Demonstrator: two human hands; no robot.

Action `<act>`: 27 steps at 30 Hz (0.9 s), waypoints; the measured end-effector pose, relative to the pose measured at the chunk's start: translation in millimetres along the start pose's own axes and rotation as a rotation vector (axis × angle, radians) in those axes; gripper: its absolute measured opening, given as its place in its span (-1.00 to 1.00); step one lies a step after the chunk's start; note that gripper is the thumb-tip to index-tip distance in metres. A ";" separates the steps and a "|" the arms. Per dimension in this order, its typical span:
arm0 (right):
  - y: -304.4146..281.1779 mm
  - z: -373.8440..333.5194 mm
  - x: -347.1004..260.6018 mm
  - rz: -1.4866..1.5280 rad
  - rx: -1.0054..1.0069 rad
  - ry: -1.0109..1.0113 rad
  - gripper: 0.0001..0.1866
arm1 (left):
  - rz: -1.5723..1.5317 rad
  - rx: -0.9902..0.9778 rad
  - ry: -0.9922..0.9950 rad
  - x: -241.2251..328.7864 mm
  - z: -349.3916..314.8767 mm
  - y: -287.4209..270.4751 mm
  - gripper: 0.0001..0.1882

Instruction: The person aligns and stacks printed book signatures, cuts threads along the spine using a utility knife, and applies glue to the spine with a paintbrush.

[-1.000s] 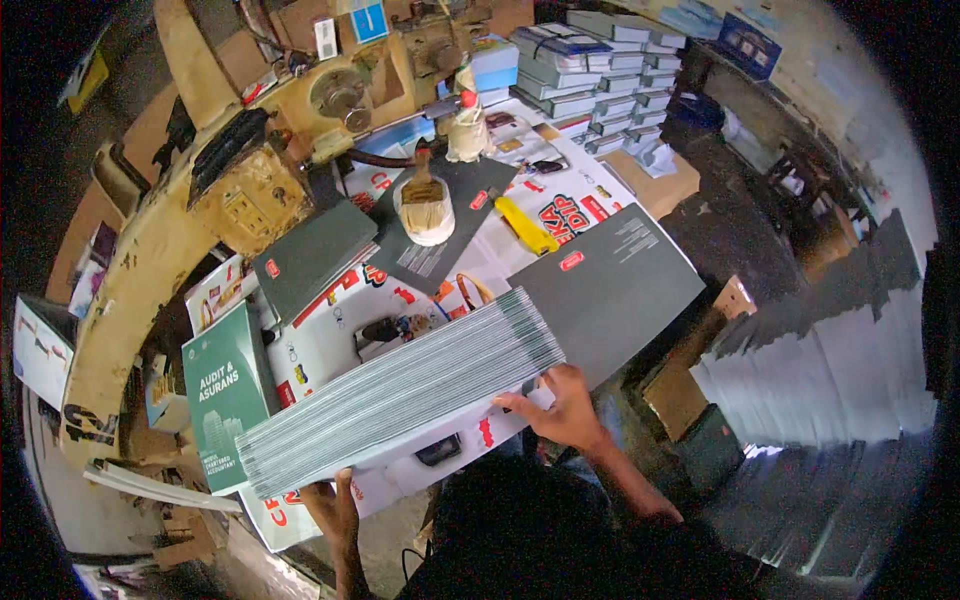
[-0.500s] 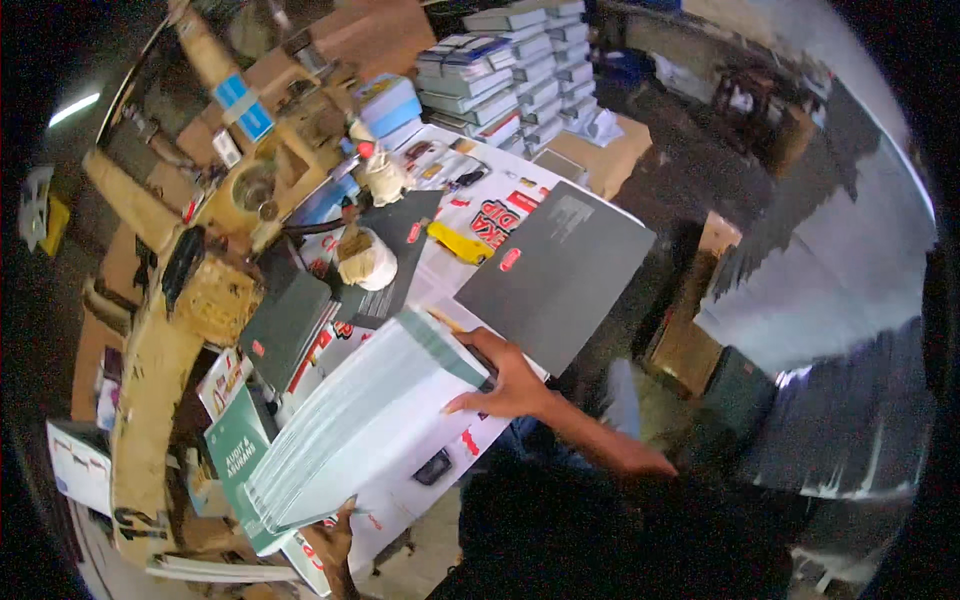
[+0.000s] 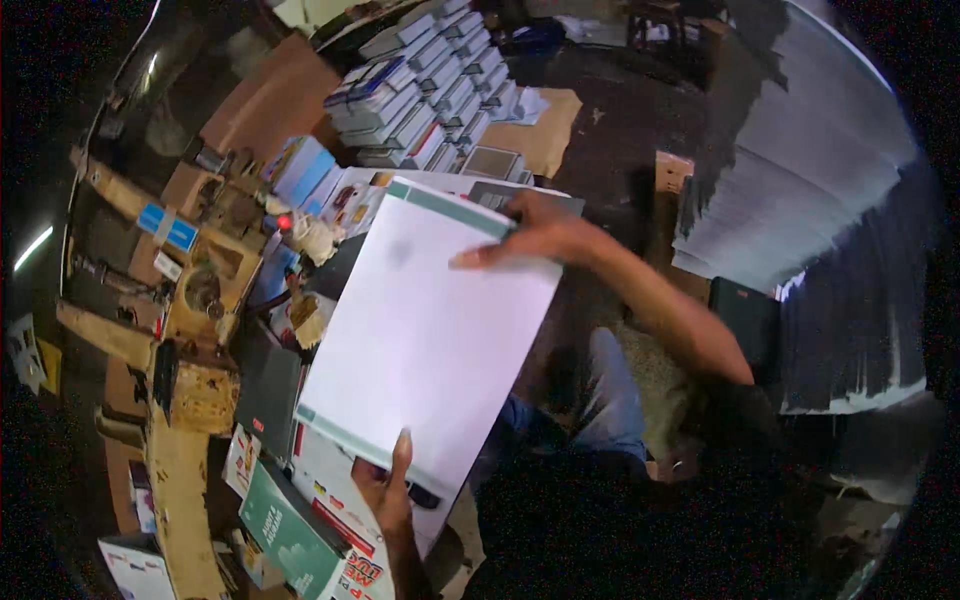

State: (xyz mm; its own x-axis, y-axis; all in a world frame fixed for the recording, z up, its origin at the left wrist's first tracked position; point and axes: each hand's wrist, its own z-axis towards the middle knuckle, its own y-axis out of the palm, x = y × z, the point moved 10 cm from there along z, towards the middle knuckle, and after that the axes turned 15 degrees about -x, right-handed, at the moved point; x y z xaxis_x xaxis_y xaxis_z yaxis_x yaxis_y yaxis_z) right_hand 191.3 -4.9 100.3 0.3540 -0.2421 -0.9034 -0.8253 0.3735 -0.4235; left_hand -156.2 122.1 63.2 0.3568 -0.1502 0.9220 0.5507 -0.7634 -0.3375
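Note:
A thick-looking stack of large white sheets with green bands along its far and near ends is held up over the worktable. My right hand grips the far right corner, thumb on the white top face and fingers at the edge. My left hand holds the near end, with its thumb over the green band and its fingers underneath. A green-covered book lies just left of my left hand. Dark grey covers show beside the stack's left edge; the stack hides much of the table.
A worn yellowish machine frame stands along the left. Stacked grey-white book blocks rise behind the table. A small pot with a brush sits left of the sheets. Tall piles of grey sheets stand at the right.
Both hands have lifted the stack forward and turned it steeper. Its fanned left edge has become even. More of the green book shows, while the dark cover at the right is mostly covered.

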 end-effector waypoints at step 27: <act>-81.1 99.4 134.4 -0.288 -0.213 0.368 -0.11 | 0.342 -0.049 -0.185 -30.5 139.0 86.4 -0.12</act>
State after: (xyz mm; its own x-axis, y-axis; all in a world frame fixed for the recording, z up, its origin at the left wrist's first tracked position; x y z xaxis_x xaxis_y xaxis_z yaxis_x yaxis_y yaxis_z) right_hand 349.5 21.2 6.5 0.4334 -0.6218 -0.6523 -0.8020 0.0640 -0.5939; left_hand -14.6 148.0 -20.5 0.6464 -0.2889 0.7062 0.3411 -0.7185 -0.6062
